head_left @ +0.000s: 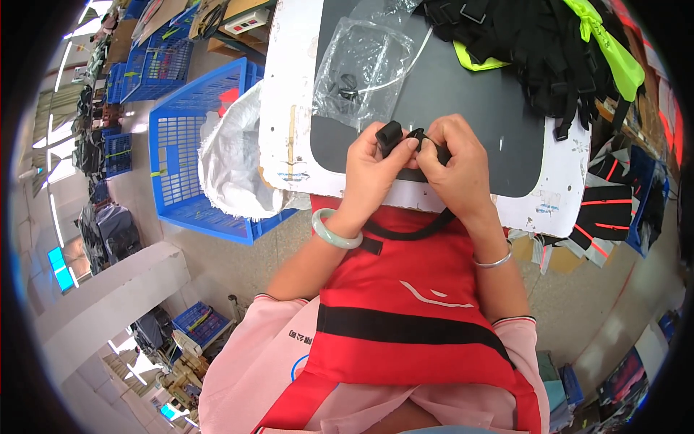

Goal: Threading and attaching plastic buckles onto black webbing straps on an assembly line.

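Note:
Both my hands are together over the near edge of the worktable, fingers closed. My left hand pinches black webbing strap, whose rolled end stands up beside the thumb. My right hand grips the strap's other part and a small black plastic piece between the fingertips; its exact kind is partly hidden. A black loop hangs below my hands against the red apron. Beyond the left hand lies a clear plastic bag with small black parts in it.
Black straps with buckles and yellow-green fabric are heaped at the table's far right. A blue crate with a white woven sack stands left of the table. Black-and-grey pieces with orange-red stripes lie at the right.

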`<state>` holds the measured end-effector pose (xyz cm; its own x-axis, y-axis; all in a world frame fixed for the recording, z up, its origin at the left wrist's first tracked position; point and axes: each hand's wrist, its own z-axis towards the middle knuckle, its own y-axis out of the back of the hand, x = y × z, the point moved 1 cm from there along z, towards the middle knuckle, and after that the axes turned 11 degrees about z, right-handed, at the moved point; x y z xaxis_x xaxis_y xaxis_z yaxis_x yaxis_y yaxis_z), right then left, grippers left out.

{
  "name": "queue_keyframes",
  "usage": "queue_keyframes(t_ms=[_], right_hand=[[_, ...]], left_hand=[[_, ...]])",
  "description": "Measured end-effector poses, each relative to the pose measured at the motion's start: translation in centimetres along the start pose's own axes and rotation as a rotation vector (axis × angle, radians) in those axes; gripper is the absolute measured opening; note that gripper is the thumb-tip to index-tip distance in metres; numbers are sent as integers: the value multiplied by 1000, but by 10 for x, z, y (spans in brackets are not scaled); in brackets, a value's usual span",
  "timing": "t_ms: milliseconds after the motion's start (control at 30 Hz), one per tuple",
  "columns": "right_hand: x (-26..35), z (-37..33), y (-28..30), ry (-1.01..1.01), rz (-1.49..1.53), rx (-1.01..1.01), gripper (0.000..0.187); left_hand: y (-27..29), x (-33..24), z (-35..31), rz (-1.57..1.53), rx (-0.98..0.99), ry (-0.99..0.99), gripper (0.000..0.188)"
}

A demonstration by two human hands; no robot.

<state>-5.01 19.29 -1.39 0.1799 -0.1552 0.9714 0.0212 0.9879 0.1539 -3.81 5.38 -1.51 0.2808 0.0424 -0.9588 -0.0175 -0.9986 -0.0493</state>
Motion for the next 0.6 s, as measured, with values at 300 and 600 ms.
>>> queue_keyframes(t_ms=[300, 600], right_hand=[[1, -8, -2, -105, 103, -14, 12], [5, -10, 3, -255, 291, 33, 8]], left_hand=[[0, -1, -6, 66, -56, -79, 11], [1, -5, -5, -231, -9, 133, 21]])
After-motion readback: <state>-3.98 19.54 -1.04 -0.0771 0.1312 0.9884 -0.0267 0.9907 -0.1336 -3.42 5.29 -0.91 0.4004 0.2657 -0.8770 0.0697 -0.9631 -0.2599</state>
